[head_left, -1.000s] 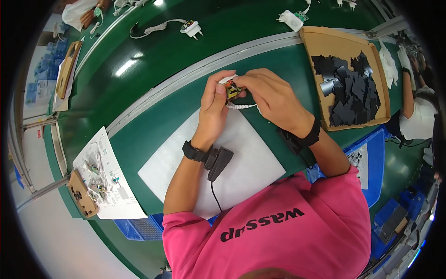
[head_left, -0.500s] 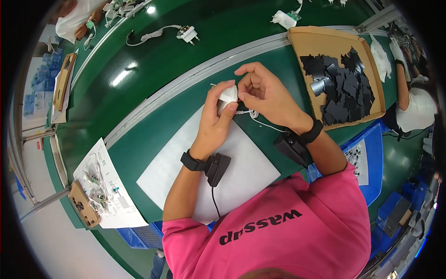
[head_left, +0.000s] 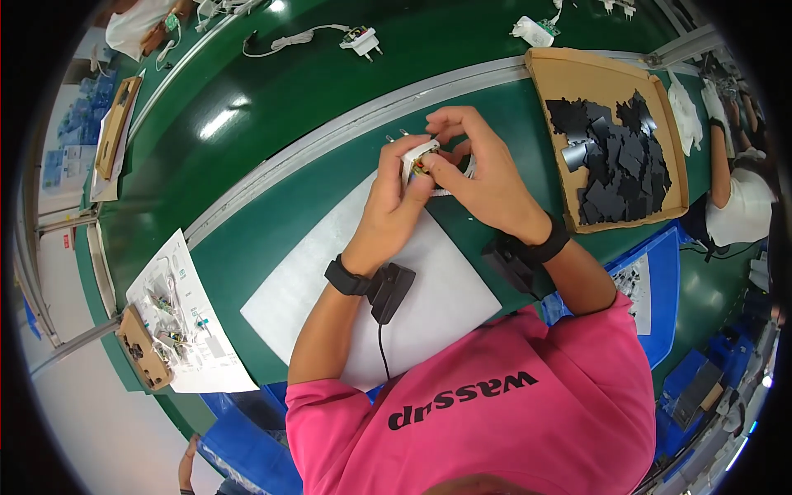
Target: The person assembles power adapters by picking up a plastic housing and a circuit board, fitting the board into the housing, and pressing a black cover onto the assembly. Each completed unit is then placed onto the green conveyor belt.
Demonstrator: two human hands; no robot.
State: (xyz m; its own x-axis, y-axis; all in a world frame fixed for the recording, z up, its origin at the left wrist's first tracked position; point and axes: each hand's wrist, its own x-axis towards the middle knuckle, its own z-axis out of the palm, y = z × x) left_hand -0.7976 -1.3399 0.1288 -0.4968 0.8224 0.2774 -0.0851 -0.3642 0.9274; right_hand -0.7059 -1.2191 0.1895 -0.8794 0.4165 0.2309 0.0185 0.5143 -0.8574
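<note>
A white power adapter with two metal prongs sits in my left hand, whose fingers and thumb wrap round its casing. Its open side shows small coloured circuit parts. My right hand is curled against that same side, the thumb pressed on or beside the parts. Part of a white cable shows by the right fingers; the fingers hide the rest. Below both hands lies a white sheet on the green table.
A cardboard tray of black flat pieces stands at the right. On the green belt beyond the metal rail lie another adapter with cable and a white one. Papers with parts are at left; a blue bin is at lower right.
The adapter has turned in my left hand, so its prongs and inner parts now show. My right hand has closed in on it. The view has shifted slightly, and a person's arm appears at lower left.
</note>
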